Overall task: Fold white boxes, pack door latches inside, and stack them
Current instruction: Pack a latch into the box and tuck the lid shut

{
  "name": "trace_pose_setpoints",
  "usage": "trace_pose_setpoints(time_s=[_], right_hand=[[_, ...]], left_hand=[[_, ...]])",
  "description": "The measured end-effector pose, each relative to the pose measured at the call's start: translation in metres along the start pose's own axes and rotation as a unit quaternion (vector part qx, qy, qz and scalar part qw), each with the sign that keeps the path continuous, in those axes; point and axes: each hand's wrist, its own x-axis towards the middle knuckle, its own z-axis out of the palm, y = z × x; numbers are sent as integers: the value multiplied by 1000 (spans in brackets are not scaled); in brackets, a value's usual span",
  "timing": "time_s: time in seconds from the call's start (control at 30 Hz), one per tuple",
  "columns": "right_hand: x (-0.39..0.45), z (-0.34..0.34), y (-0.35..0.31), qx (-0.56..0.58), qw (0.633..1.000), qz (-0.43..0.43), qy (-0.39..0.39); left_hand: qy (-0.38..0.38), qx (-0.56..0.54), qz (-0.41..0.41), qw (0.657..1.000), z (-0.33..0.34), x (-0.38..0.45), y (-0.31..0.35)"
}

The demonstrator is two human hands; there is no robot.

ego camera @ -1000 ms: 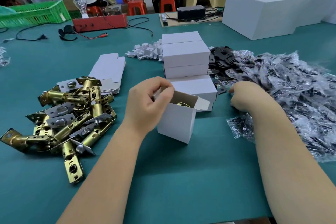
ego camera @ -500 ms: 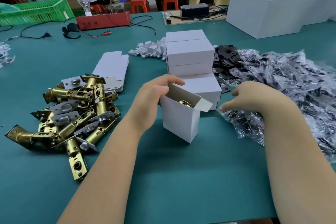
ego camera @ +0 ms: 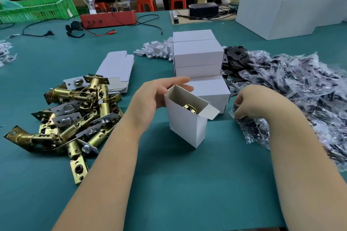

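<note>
On green table, left hand grips open box; right hand pinches bags.

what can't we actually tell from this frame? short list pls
Head view only:
- Latch in the open box: only a brass tip shows; the box walls hide the rest.
- Right hand: fingertips are buried in the plastic packets, so which packet it pinches is unclear.
- Packet contents: dark shapes, too blurred to identify.
- Left hand: the box hides how its fingers lie behind it.
- Stacked closed boxes: contents hidden.
</note>
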Motion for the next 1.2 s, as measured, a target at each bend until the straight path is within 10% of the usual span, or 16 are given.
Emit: trace_pose_setpoints(time_s=[0.27, 0.37, 0.53, 0.87, 1.2], right_hand=[[-6, -11, 3, 188, 968, -44, 160], [-20, -19, -7, 481, 814, -162, 284], [-43, -13, -50, 674, 653, -294, 182], [-48, 0, -66, 420, 828, -262, 263], [-52, 0, -70, 223, 863, -312, 329]], left_hand=[[-28, -43, -21, 998, -6, 4, -5], [-35, -56, -23, 998, -7, 5, -5], [-46, -79, -34, 995, -10, 6, -5], [-66, -103, -36, 992, -13, 8, -6], [-86, -107, -60, 989, -16, 7, -4]])
